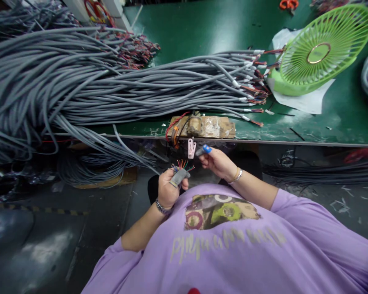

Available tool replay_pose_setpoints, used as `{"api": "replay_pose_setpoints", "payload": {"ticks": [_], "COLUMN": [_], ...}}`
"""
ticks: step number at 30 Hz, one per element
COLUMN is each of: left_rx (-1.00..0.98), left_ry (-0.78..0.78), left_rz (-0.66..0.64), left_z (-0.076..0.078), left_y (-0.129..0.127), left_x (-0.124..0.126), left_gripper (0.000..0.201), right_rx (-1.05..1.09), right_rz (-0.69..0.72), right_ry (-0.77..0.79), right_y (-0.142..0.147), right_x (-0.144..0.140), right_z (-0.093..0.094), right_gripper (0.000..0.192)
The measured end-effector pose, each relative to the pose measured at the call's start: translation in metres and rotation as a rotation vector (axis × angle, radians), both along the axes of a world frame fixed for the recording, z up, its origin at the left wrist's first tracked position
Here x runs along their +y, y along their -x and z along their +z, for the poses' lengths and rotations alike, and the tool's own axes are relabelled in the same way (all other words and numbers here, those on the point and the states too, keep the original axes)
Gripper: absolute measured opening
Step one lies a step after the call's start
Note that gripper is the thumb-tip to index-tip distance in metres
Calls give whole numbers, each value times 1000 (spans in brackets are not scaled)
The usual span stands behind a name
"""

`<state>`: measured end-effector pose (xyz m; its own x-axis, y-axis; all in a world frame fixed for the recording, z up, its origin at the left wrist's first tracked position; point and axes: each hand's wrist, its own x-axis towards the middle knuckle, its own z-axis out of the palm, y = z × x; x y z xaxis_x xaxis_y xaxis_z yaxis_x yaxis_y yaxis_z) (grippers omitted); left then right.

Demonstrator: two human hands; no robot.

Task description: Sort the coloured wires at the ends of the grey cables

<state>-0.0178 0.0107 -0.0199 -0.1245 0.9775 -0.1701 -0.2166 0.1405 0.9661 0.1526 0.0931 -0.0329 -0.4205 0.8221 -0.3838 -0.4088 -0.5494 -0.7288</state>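
My left hand point(169, 188) is closed around the end of a grey cable point(180, 176), whose thin coloured wires point(182, 165) fan out above my thumb. My right hand point(218, 162) is just to the right of it, fingers curled, with a blue cap or tape point(206, 148) on a fingertip; whether it holds anything I cannot tell. Both hands are below the front edge of the green workbench point(325, 126), close to a small wooden block with red wires point(202, 126) and a pale clip point(191, 148) hanging from it.
A thick pile of grey cables point(79, 77) with stripped coloured ends covers the left and middle of the bench and spills over its edge. A green fan point(322, 49) lies on white paper at the right. Orange scissors point(288, 4) lie at the far edge.
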Motion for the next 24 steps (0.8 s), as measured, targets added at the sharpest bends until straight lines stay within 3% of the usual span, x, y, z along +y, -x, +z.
{"api": "replay_pose_setpoints", "payload": {"ticks": [3, 6, 8, 10, 12, 14, 19, 24], "left_rx": [-25, -73, -93, -104, -117, -133, -145, -143], "left_ry": [36, 67, 69, 66, 64, 68, 93, 115], "left_rz": [-155, -267, -301, -317, -328, -336, -384, -382], "left_z": [5, 9, 11, 12, 13, 13, 9, 5], "left_y": [3, 5, 6, 6, 7, 8, 9, 10], "left_x": [6, 16, 23, 28, 32, 36, 40, 39], "left_gripper": [26, 26, 25, 26, 28, 29, 31, 29], "right_rx": [58, 95, 26, -95, -158, -100, 171, 213], "right_rz": [233, 378, 288, 114, -7, -3, 75, -22], "right_ry": [54, -44, -191, -334, -405, -355, -45, 15], "right_y": [3, 11, 17, 21, 25, 28, 38, 44], "right_x": [12, 17, 16, 15, 13, 13, 15, 16], "right_z": [7, 14, 17, 16, 13, 10, 8, 13], "right_gripper": [47, 52, 52, 53, 56, 57, 56, 51]}}
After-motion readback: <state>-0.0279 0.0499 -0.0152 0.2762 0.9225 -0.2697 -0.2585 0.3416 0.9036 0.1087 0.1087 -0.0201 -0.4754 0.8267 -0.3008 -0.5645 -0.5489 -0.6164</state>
